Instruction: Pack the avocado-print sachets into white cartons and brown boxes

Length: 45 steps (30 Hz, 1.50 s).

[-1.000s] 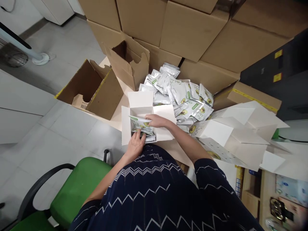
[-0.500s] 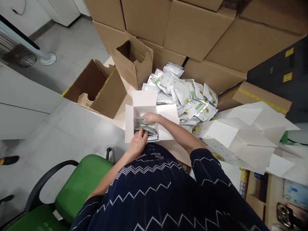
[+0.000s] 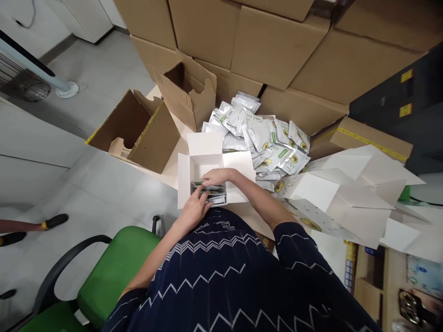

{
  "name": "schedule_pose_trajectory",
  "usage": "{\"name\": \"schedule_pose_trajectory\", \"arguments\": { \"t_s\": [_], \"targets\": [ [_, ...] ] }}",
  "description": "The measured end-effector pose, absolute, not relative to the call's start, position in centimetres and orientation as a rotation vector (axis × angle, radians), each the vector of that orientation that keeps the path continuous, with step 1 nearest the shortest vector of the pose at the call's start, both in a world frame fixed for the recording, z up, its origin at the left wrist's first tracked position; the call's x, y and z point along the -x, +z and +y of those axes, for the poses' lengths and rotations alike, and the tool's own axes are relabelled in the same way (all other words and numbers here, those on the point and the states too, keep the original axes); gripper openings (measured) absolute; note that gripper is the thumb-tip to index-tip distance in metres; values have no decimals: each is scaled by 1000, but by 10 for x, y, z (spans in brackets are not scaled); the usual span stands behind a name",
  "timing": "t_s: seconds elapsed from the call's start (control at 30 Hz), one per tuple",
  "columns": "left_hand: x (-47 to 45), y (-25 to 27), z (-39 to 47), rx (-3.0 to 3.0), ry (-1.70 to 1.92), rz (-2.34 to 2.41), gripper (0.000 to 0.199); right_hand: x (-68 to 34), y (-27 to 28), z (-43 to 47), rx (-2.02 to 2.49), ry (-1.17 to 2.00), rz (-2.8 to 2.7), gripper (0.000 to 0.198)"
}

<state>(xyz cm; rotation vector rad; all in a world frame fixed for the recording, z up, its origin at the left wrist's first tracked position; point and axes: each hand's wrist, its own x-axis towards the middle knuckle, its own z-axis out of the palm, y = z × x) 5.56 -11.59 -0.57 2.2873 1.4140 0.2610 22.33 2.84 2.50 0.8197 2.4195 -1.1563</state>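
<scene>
The right hand [image 3: 216, 176] has moved nearer the left hand [image 3: 194, 207]; fingers touch packets [image 3: 217, 200] in the box [image 3: 206, 162], maybe keeping them straight; pinching can't be told

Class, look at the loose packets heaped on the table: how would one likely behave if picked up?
A packet would probably flex, since its surface looks creased and soft. It is likely light for its size, being flat and thin. Its shiny wrapping may be slippery, so overlapping packets could slide when one is pulled.

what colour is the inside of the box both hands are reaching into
Plain white; the open box shows best in the head view.
</scene>
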Motion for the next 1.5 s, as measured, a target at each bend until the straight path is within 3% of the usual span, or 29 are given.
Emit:
{"name": "schedule_pose_trajectory", "arguments": {
  "t_s": [0.1, 0.27, 0.4, 0.5, 0.6, 0.67, 0.83, 1.0, 1.2, 1.33, 1.5],
  "targets": [
    [-54, -4, -107, -2307, 366, 1520, 33, -220, 22, 18, -925, -1016, 2326, 32],
    [-65, -10, -87, -2432, 266, 1573, 62, -214, 22, 4, -972, -1009, 2364, 31],
    [-71, -7, -76, -2433, 64, 1561, 66, -252, 51, 11, -1006, -1411, 2521, 25],
    [-71, 0, -70, -2417, -123, 1516, 56, -304, 64, 31, -1561, -1698, 2623, 32],
    [-72, 3, -66, -2391, -220, 1504, 45, -354, 47, 59, -2485, -1145, 2454, 35],
    [-73, 2, -64, -2381, -240, 1510, 40, -378, 24, 74, -2673, -760, 2200, 46],
    [-75, -3, -62, -2367, -270, 1529, 36, -395, -30, 87, -2535, -518, 1875, 77],
    [-75, -2, -65, -2366, -276, 1524, 38, -385, -40, 84, -2560, -342, 1842, 74],
    [-74, 1, -65, -2350, -270, 1501, 39, -395, 22, 71, -2863, -309, 1860, 54],
    [-74, 2, -65, -2327, -273, 1506, 39, -401, 88, 38, -3001, -318, 2332, 48],
    [-75, 3, -65, -2321, -287, 1527, 39, -363, 136, -1, -2196, -920, 3010, 44]
  ]
}}
